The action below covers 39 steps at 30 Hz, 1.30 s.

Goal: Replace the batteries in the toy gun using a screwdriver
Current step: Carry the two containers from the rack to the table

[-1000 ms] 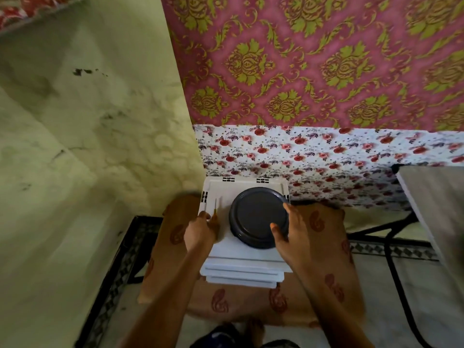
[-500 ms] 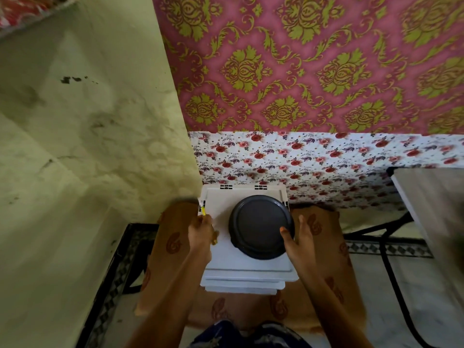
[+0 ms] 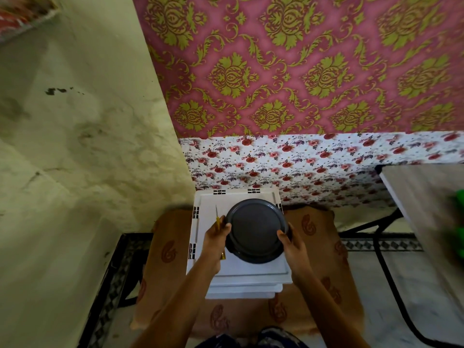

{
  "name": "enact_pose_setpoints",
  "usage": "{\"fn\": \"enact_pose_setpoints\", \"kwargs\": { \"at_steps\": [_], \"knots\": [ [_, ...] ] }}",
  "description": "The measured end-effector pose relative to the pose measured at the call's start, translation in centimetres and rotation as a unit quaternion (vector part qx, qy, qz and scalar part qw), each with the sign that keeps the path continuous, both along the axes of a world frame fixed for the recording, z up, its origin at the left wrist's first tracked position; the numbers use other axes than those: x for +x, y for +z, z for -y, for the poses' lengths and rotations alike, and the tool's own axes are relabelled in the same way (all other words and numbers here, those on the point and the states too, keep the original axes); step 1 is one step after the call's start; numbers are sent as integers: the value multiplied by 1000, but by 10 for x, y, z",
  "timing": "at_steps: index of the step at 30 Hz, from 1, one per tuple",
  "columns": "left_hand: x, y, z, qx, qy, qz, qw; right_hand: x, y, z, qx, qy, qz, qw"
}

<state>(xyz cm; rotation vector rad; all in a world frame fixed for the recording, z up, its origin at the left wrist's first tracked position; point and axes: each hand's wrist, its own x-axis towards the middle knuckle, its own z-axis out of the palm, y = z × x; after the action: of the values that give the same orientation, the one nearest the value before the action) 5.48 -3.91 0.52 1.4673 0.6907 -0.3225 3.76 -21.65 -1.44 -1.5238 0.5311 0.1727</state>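
A round dark grey container with a lid [image 3: 256, 229] stands on a stack of white plastic boxes [image 3: 241, 267]. My left hand [image 3: 216, 237] grips a thin yellow-handled screwdriver [image 3: 218, 218], its metal tip pointing away from me, while its fingers also touch the container's left rim. My right hand [image 3: 288, 241] holds the container's right rim with curled fingers. A blurred green object [image 3: 458, 227] lies on the table at the far right; whether it is the toy gun cannot be told.
The white boxes stand on an orange patterned mat [image 3: 324, 259] in a corner between a greenish plaster wall [image 3: 75, 146] and a wallpapered wall. A grey table top [image 3: 421, 197] juts in at right, with a black cable [image 3: 386, 267] on the floor below it.
Both hands have closed onto the container's rim: the left hand moved right to its left edge with the screwdriver, and the right hand shifted along its right edge.
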Motion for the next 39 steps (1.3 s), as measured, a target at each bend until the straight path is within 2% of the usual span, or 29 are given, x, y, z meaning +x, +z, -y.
{"fn": "enact_pose_setpoints", "kwargs": {
  "at_steps": [9, 19, 27, 33, 39],
  "knots": [
    [-6, 13, -3, -4, 7, 36, 999, -14, 8, 0, -20, 8, 12, 1000],
    [-12, 33, 48, -54, 4, 42, 998, -52, 35, 43, 2, -78, 57, 995],
    [-57, 44, 154, -49, 34, 60, 996, -86, 29, 138, 3, -71, 69, 995],
    [-99, 43, 272, -46, 27, 73, 996, -120, 32, 262, -4, -37, 89, 995],
    [-126, 47, 351, -53, 28, 40, 997, -149, 29, 343, -75, -50, 69, 994]
  ]
}}
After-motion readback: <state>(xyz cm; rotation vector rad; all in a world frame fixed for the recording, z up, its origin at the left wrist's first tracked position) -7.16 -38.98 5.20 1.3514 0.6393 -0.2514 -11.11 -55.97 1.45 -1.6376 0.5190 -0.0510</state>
